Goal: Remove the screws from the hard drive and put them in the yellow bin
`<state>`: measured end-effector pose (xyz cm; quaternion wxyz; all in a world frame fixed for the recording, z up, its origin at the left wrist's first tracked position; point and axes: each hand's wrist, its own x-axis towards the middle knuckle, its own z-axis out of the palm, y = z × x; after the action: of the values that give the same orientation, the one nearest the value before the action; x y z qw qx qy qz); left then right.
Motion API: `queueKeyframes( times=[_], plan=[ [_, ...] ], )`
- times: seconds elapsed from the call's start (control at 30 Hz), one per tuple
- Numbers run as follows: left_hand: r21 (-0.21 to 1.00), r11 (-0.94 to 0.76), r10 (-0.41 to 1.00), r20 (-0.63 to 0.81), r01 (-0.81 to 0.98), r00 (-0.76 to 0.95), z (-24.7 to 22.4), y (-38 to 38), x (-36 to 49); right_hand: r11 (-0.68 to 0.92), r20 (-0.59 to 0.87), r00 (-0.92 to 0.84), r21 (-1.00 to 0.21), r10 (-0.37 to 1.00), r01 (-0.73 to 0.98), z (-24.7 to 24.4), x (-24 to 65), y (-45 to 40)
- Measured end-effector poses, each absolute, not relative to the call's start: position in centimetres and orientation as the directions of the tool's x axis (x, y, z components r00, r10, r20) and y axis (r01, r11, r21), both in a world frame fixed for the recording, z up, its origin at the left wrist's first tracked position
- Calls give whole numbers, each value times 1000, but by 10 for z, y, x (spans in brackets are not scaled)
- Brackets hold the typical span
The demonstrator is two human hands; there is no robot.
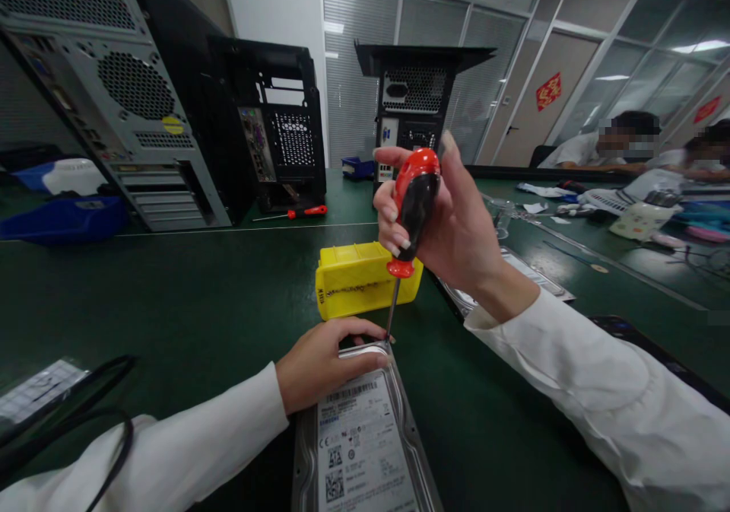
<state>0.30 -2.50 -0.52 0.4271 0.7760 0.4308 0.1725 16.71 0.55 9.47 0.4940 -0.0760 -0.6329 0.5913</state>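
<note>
A red and black screwdriver (419, 200) is held upright, slightly tilted, in my right hand (456, 223), its fingers wrapped round the handle. The shaft points down to the far right corner of a silver hard drive (365, 443) with a white label. My left hand (328, 364) grips the far end of that drive, thumb on top and fingers at the far edge, close to the screwdriver tip. Just behind stands a yellow plastic bin (359, 280) with writing on its side. Whatever the tip touches is too small to make out.
Computer cases stand at the left (131, 93), centre-left (285, 131) and centre (411, 93). Another red screwdriver (308, 212) lies behind. A blue bin (62, 219), black cables (85, 413) and a second drive (536, 272) rest on the green table (228, 291). People sit at the far right.
</note>
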Motion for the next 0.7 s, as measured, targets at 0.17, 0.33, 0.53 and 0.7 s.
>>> queueKeyframes(
  times=[0.17,0.33,0.53,0.7],
  plan=[
    [815,-263,810,-105,516,577,-3,-25,4,289,529,-523,-832,668,-473,94,167,5],
    [808,-270,812,-100,523,575,-5,-25,4,318,580,-448,-785,681,-532,88,166,11],
    [812,-281,808,-87,511,582,-6,-23,3,292,546,-471,-810,693,-509,89,167,12],
    [808,-282,814,-85,518,575,-7,-25,3,271,513,-514,-838,687,-474,94,168,4]
  ],
)
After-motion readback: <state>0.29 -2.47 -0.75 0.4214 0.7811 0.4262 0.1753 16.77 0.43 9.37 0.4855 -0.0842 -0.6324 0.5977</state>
